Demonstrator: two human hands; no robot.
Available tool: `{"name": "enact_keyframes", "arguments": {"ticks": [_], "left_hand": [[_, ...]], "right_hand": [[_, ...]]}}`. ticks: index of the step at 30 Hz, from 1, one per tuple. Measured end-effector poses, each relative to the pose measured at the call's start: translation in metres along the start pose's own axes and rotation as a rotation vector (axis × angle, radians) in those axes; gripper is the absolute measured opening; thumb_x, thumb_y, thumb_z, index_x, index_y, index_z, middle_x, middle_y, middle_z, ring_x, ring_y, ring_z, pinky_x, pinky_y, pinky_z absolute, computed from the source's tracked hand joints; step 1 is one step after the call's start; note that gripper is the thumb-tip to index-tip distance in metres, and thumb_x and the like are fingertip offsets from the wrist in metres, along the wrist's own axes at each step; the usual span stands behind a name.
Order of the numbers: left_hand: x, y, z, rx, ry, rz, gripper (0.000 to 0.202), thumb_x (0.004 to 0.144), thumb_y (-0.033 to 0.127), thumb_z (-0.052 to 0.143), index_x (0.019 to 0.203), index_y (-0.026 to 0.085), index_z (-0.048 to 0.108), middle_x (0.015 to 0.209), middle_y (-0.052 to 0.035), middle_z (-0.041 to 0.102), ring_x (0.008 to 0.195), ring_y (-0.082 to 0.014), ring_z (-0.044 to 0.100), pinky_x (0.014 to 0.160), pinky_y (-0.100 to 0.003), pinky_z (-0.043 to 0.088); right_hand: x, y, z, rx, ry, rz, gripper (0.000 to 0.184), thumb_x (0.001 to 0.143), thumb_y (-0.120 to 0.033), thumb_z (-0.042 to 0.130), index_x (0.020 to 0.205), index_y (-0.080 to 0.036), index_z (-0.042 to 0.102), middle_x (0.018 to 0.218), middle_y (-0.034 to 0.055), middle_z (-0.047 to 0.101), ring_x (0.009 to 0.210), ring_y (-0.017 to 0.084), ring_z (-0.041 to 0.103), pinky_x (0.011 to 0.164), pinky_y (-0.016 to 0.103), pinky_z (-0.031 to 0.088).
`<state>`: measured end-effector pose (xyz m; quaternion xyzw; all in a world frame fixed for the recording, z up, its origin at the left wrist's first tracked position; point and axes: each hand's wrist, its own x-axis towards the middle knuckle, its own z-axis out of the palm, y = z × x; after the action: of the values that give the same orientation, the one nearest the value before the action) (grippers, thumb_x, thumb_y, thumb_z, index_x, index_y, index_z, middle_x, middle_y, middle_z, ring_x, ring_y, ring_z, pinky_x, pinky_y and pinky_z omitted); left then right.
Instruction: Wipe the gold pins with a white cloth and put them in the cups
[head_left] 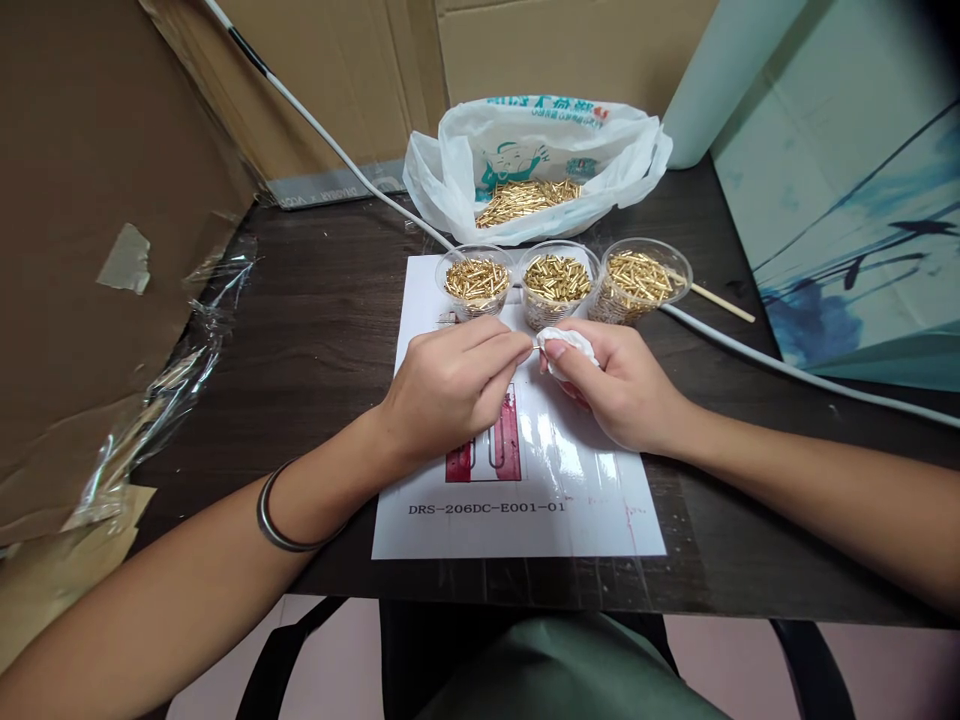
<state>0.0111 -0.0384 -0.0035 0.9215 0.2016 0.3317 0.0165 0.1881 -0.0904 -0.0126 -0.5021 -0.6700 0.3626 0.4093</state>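
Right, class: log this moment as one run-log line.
left hand: pinches small pin at fingertips | right hand: holds white cloth, touching pin | behind: three cups of gold pins, open bag | under: printed sheet

This looks like a small work spot for sorting tiny metal parts, not a home table. A dark table (315, 330) is walled in by brown cardboard (82, 250). Three clear cups (556, 282) and a white plastic bag (525, 150) are full of little gold pins. A printed paper sheet (525, 500) with a code lies in the middle.
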Motion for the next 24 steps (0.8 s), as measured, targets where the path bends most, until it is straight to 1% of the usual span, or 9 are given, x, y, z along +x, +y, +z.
{"name": "enact_keyframes", "arguments": {"ticks": [11,17,21,24], "left_hand": [[0.0004,-0.0012,-0.0011,-0.053,-0.032,0.012,0.018,0.085,0.015,0.047,0.09,0.014,0.064,0.08,-0.0035,0.066,0.072,-0.011,0.06,0.063,-0.021,0.047],[-0.0003,-0.0019,0.0003,-0.08,-0.023,0.014,0.017,0.083,0.014,0.049,0.09,0.013,0.065,0.08,-0.0038,0.066,0.072,-0.0116,0.06,0.063,-0.022,0.047],[0.0015,-0.0009,0.0005,-0.154,0.002,-0.008,0.016,0.083,0.014,0.049,0.087,0.014,0.065,0.078,-0.0032,0.066,0.071,-0.0104,0.059,0.063,-0.021,0.046],[0.0034,0.0007,0.0,-0.232,0.018,-0.07,0.014,0.083,0.015,0.051,0.085,0.014,0.065,0.077,-0.0034,0.065,0.069,-0.0103,0.058,0.065,-0.023,0.047]], "right_hand": [[0.0009,0.0021,-0.0033,0.051,-0.05,-0.015,0.032,0.09,-0.034,0.041,0.067,-0.014,0.048,0.058,-0.0017,0.044,0.057,0.007,0.039,0.055,0.023,0.029],[0.0007,0.0017,-0.0023,-0.021,-0.043,-0.014,0.033,0.09,-0.034,0.041,0.064,-0.014,0.044,0.058,-0.0019,0.041,0.056,0.006,0.035,0.053,0.023,0.026],[0.0006,0.0028,-0.0017,0.069,-0.058,0.003,0.034,0.09,-0.035,0.041,0.065,-0.014,0.044,0.058,-0.0021,0.04,0.056,0.006,0.034,0.053,0.023,0.027],[0.0005,0.0042,-0.0007,0.183,-0.051,0.015,0.033,0.09,-0.036,0.041,0.066,-0.014,0.045,0.057,-0.0027,0.039,0.054,0.006,0.034,0.052,0.023,0.027]]}}
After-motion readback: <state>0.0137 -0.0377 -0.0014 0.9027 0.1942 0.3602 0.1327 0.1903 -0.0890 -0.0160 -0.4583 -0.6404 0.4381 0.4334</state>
